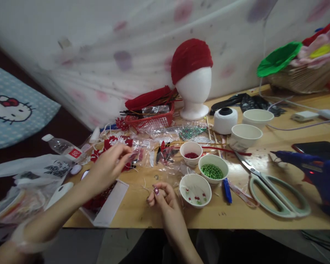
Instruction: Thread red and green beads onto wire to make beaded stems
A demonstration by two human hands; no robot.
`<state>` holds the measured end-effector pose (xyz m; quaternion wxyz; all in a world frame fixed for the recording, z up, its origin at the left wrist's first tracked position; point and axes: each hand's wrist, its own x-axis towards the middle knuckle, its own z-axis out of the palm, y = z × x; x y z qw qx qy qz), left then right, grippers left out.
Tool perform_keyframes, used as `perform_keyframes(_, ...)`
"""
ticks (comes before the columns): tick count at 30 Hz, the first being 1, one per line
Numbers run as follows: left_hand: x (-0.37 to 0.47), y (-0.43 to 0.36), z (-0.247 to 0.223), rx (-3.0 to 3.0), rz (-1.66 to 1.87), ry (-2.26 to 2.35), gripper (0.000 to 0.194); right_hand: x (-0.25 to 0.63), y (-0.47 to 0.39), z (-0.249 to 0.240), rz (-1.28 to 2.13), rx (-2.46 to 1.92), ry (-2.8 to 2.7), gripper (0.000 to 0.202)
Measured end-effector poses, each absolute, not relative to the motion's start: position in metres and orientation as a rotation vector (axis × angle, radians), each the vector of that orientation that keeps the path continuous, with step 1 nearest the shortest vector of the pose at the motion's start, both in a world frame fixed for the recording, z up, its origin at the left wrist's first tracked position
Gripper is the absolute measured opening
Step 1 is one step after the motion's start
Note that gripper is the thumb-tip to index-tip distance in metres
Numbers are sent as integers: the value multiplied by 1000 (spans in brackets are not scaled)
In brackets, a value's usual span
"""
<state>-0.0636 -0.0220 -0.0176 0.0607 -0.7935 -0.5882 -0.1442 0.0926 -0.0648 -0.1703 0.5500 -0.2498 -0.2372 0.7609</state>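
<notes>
My left hand (112, 165) is raised above the left part of the table, thumb and fingertips pinched together. Whatever they hold, if anything, is too small to make out. Below it lie red flower-like pieces with white beads (118, 141). My right hand (166, 201) is near the front edge with its fingers curled. A thin white thread (145, 186) shows at its fingertips. Just right of that hand stands a paper cup (195, 190) with a few red and green beads. Behind it are a cup of green beads (212, 171) and a cup of dark red beads (191, 155).
Large scissors (277, 194) and a blue glue gun (313, 172) lie at the right. A foam head (195, 91) wears a red cap behind a red basket (154, 121). A white box (112, 205), a plastic bottle (66, 148) and bags are at the left.
</notes>
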Motion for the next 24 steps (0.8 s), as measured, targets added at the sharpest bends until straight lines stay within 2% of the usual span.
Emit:
perform_keyframes(6,19,33,-38,-2861,-856,-1502,12,94,-63,-171,1823,-615,-595,39)
perform_keyframes(11,40,57,-57,-2987,-854,-1510,20,97,-62,-170,1845,-596,-595,36)
perform_keyframes(16,15,28,-45,-2967,-856,-1708,21,98,-63,-169,1882,-570,-511,36)
perform_keyframes(18,-1,8,-41,-3031,-706,-1697,17,98,-63,-168,1902,-546,-462,36)
perform_keyframes(21,-22,-22,-45,-3134,-547,-1651,17,98,-64,-168,1929,-490,-375,36)
perform_keyframes(24,-33,-44,-56,-3096,-568,-1729,18,100,-63,-167,1969,-430,-337,37)
